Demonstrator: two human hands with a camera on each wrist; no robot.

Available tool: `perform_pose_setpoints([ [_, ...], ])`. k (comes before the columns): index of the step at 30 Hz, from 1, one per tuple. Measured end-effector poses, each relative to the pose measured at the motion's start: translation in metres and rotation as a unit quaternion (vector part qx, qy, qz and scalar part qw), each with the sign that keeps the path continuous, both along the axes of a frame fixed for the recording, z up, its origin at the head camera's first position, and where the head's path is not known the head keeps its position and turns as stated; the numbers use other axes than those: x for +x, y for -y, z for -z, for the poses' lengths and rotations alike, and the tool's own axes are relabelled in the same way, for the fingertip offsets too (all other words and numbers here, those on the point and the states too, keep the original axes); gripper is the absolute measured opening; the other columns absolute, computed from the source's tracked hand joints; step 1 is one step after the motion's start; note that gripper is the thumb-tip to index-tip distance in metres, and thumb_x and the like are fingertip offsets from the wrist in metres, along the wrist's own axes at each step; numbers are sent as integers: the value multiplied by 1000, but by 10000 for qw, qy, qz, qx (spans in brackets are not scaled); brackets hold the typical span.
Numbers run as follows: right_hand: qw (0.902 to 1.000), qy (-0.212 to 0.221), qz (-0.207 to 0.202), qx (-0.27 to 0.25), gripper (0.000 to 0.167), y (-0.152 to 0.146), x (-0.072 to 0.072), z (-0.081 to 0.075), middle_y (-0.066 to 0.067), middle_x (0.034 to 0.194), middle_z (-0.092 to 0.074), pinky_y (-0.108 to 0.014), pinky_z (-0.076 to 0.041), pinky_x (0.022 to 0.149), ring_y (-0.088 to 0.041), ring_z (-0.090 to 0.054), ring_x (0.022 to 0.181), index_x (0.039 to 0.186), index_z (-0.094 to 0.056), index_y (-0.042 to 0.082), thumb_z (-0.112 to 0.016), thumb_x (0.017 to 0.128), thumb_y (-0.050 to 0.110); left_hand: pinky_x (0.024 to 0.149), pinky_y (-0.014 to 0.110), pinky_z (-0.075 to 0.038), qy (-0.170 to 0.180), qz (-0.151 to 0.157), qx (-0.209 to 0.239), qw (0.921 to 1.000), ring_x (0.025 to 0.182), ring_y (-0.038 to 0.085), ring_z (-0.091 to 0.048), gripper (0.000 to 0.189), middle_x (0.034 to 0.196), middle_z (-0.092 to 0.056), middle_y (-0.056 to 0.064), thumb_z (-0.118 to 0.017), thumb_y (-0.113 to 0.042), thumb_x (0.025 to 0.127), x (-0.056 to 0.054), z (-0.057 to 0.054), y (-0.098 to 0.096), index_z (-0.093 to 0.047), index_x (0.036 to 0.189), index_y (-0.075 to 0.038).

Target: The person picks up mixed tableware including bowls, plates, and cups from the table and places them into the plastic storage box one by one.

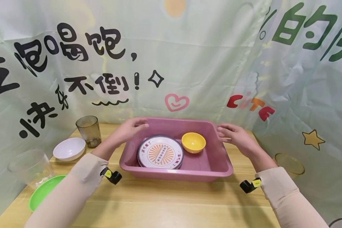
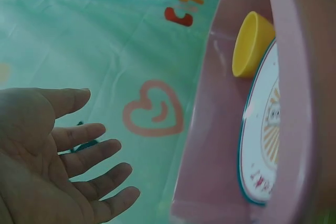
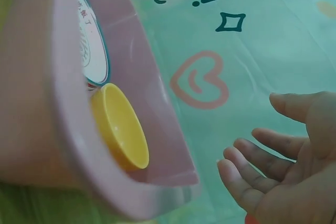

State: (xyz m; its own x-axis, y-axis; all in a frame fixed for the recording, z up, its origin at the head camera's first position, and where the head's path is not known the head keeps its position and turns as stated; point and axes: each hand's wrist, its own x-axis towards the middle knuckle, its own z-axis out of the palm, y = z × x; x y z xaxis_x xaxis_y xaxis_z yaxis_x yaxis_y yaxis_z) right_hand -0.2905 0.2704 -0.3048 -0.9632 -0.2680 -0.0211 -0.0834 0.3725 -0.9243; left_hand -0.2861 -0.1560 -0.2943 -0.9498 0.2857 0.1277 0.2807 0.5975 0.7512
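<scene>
A pink rectangular basin [image 1: 171, 175] stands on the wooden table. Inside it, a white plate [image 1: 161, 152] with an orange sunburst print lies at the left, and a yellow bowl [image 1: 193, 142] sits to its right. My left hand [image 1: 131, 129] hovers by the basin's left rim, its fingers spread and loosely bent in the left wrist view, holding nothing. By the right rim is my right hand [image 1: 236, 136], palm turned inward, fingers relaxed and nothing in them. Whether either hand touches the rim is hard to tell; both wrist views show them apart from it.
Left of the basin stand a brown translucent cup [image 1: 89, 131], a white bowl [image 1: 69, 148], a clear container [image 1: 31, 167] and a green dish [image 1: 45, 191], partly behind my left sleeve. A clear yellow-rimmed vessel [image 1: 290, 164] is at the right. Printed cloth [image 1: 205, 79] hangs behind the table.
</scene>
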Motion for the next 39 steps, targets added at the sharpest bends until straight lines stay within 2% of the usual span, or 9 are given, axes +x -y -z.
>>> perform_pose_setpoints([
  [5,9996,-43,234,-176,69,-9,7,13,-22,150,-36,-33,-48,99,-40,-46,129,148,-32,-3,-56,99,40,105,55,-38,-21,-101,8,9999,127,37,-48,55,142,-50,18,-53,-39,101,14,1,24,-48,142,-3],
  [8,9988,-119,323,-352,66,-13,11,21,-22,145,-40,-29,-50,95,-37,-51,124,148,-33,-4,-54,101,37,106,57,-36,-58,-156,-140,9998,128,40,-46,59,144,-47,20,-51,-43,101,23,0,39,-47,143,-2],
  [12,9973,-181,465,-535,63,-18,16,33,-9,129,-51,-26,-52,91,-24,-57,111,147,-32,-5,-51,102,34,104,59,-37,-102,-307,-478,9983,129,42,-45,64,145,-46,20,-48,-49,100,32,1,57,-46,143,-2],
  [15,9962,-196,579,-621,61,-20,19,42,1,121,-52,-25,-53,89,-18,-58,105,147,-32,-6,-50,103,32,101,59,-40,-188,-370,-683,9968,127,42,-47,63,140,-52,20,-48,-48,101,38,4,70,-47,142,-2],
  [22,9945,-120,889,-540,58,-22,23,57,-13,128,-50,-25,-54,84,-14,-59,99,144,-37,-6,-52,102,32,97,59,-43,-120,-453,-955,9943,122,44,-51,64,137,-53,23,-49,-49,100,55,10,99,-48,141,0],
  [28,9926,140,1047,-605,60,-26,25,68,-7,119,-55,-24,-54,80,-11,-58,94,146,-35,-6,-52,102,32,96,61,-43,-200,-389,-1344,9900,120,47,-51,64,135,-52,29,-48,-46,101,62,17,121,-47,139,5],
  [32,9908,349,964,-879,65,-27,25,76,-3,117,-59,-24,-53,82,-7,-62,94,148,-29,-7,-52,103,33,92,60,-46,-305,-396,-1645,9851,113,49,-55,57,126,-58,30,-51,-39,102,64,25,133,-51,133,9],
  [39,9874,597,763,-1254,68,-25,25,84,-15,136,-51,-21,-52,86,-7,-64,98,150,-25,-7,-51,103,33,86,58,-49,-261,-338,-1936,9802,103,48,-61,50,115,-63,28,-55,-35,101,69,42,156,-57,126,9],
])
